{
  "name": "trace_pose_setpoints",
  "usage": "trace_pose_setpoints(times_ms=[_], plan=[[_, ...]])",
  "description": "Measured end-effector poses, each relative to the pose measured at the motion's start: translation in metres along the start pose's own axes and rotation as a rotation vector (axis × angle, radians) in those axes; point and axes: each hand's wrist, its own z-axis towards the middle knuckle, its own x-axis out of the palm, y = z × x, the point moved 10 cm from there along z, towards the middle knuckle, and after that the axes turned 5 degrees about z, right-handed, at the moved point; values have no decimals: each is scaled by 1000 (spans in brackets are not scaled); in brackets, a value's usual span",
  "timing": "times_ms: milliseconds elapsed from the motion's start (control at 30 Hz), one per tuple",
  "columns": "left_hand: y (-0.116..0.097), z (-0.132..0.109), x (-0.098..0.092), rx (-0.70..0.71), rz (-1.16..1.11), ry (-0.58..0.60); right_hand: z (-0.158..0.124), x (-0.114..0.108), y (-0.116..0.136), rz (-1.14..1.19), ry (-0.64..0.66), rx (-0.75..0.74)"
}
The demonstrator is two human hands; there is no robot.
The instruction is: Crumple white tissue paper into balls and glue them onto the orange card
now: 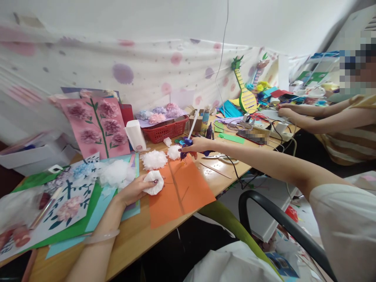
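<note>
My left hand (135, 190) grips a white tissue-paper piece (154, 183), with a thumb pressed on its middle, over the left edge of an orange sheet (192, 194). Held in my right hand (196, 145) is a blue hot glue gun (187, 142), a white glue stick rising from its back. Its nozzle points down above the orange sheet's upper part. Thin brown lines cross the sheet. Between my hands and the basket sit two fluffy white paper flowers, a larger one (154, 159) and a smaller one (174, 152) partly behind the glue gun.
A red basket (167, 131) of paper flowers and a pink flower picture (94, 126) stand behind. Scissors (220, 157), cables, a phone (252, 137) and a power strip (273, 131) lie rightward. Another person's hands (286, 111) work at the far right. A black chair armrest (282, 219) is below.
</note>
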Motion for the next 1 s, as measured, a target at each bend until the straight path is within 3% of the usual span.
trace_pose_setpoints(times_ms=[267, 600, 1000], plan=[[1, 0, -4, -12, -47, -47, 0, -7, -17, -3, -36, 80], [1, -1, -5, -15, -50, -55, -3, -1, -11, 27, -25, 27], [-1, 1, -3, 17, -12, -21, -3, -5, -23, 29, -13, 36]])
